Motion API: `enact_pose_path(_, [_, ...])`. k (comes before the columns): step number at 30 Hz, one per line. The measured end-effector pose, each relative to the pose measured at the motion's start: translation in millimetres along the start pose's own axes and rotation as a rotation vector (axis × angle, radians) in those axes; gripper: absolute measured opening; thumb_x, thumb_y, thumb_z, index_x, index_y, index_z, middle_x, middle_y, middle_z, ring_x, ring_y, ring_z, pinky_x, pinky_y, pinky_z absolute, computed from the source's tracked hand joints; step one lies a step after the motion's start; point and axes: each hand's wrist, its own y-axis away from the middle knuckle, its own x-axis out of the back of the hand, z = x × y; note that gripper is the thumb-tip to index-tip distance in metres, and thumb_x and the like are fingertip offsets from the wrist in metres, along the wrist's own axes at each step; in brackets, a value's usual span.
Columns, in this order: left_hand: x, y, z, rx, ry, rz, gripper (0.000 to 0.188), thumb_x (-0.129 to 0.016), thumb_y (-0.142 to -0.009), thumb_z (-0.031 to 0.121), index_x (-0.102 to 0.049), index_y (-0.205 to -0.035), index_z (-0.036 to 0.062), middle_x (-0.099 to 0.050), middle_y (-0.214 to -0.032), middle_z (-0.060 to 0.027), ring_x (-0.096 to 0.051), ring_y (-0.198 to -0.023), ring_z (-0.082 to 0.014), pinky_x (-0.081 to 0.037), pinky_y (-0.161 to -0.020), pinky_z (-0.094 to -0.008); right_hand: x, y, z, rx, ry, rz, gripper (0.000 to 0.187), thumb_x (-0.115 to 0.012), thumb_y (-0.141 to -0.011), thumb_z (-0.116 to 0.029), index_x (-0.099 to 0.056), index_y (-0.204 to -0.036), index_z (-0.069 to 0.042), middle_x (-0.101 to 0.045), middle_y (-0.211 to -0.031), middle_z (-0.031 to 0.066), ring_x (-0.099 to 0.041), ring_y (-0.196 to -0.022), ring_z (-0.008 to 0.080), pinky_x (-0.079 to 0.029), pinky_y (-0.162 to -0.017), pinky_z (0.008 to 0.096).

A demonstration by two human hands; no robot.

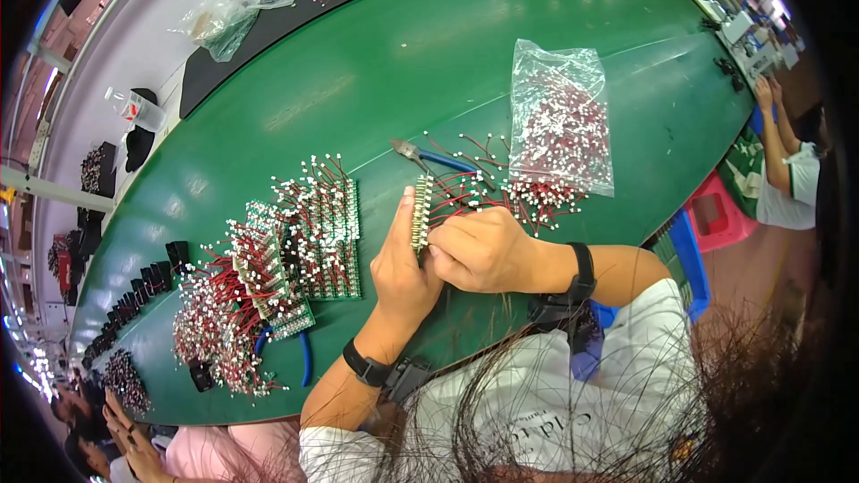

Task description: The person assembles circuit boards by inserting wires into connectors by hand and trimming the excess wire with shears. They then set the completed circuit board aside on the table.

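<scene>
— What is in hand here?

— A narrow green circuit board strip with a row of white connectors [419, 211], held on edge above the near edge of the green tabletop [429, 54]. Red wire leads with white plugs [461, 197] fan out of it toward the right.

— How do the hands sit on it?

— The left hand [403, 264] is clasped around the strip from below, thumb up along its side. The right hand [483, 250] is clenched at the strip's lower end, fingertips pinching there; whether they pinch a lead or the board itself I cannot tell.

— What makes this step go well, in your view?

— I would keep the left grip low and firm so the strip does not twist, and press each plug straight into its connector, working along the row in order. The leads already seated should be kept combed to one side so they do not snag.

— Where is the supply?

— A loose heap of red leads with white plugs [537, 201] lies just right of the hands, spilling from a clear plastic bag of the same leads [559, 116] behind it.

— And around that?

— Blue-handled side cutters [434, 159] lie just beyond the strip. Toward the left edge sit stacks of finished green boards bristling with red leads [304, 233], then a row of small black blocks [134, 300].
</scene>
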Motion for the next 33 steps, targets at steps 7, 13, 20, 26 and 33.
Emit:
enact_pose_path(7, [1.5,-0.6,2.2,-0.022,-0.036,0.004,0.052,-0.063,-0.087,0.008,-0.045,-0.131,-0.0139,-0.059,-0.127,-0.0277,-0.067,-0.104,-0.0379,-0.058,-0.08,-0.0376,2.3,-1.8,-2.2,0.003,-0.003,0.002,0.007,-0.064,-0.077,-0.005,-0.058,-0.075,-0.003,-0.054,-0.062,0.0063,-0.058,-0.049,0.021,-0.047,-0.043,0.0335])
enact_pose_path(13, [1.6,-0.9,5.3,-0.022,-0.059,-0.008,0.05,-0.061,-0.088,0.008,-0.045,-0.131,-0.0128,-0.059,-0.128,-0.026,-0.067,-0.106,-0.0368,-0.058,-0.08,-0.0376,3.6,-0.7,-2.3,0.009,-0.025,-0.027,0.008,-0.064,-0.078,-0.004,-0.057,-0.075,-0.003,-0.055,-0.064,0.0068,-0.058,-0.05,0.0209,-0.047,-0.044,0.0338])
enact_pose_path(20, [2.7,-0.6,3.0,-0.016,-0.042,-0.007,0.052,-0.06,-0.085,0.002,-0.045,-0.133,-0.0098,-0.059,-0.13,-0.0244,-0.065,-0.11,-0.0368,-0.058,-0.081,-0.0378,4.4,-3.1,-0.5,0.063,-0.007,-0.045,0.006,-0.065,-0.077,-0.003,-0.06,-0.078,-0.002,-0.057,-0.067,0.0067,-0.059,-0.052,0.0208,-0.048,-0.046,0.033])
enact_pose_path(26, [2.8,-0.5,4.6,0.006,-0.054,-0.023,0.053,-0.06,-0.082,-0.002,-0.046,-0.133,-0.0082,-0.059,-0.13,-0.0235,-0.064,-0.111,-0.0367,-0.057,-0.082,-0.0378,0.6,2.2,1.2,0.015,-0.021,-0.046,0.007,-0.066,-0.077,-0.002,-0.061,-0.081,0.0,-0.058,-0.067,0.0072,-0.06,-0.054,0.0211,-0.049,-0.048,0.0332])
enact_pose_path(33, [5.4,-1.8,5.1,0.002,-0.063,-0.027,0.055,-0.06,-0.08,-0.004,-0.046,-0.133,-0.0082,-0.059,-0.131,-0.0235,-0.064,-0.112,-0.0374,-0.057,-0.084,-0.0384,1.2,0.3,-0.7,-0.003,-0.038,-0.054,0.009,-0.067,-0.077,-0.002,-0.062,-0.084,0.001,-0.061,-0.07,0.0092,-0.061,-0.057,0.0222,-0.051,-0.05,0.0326])
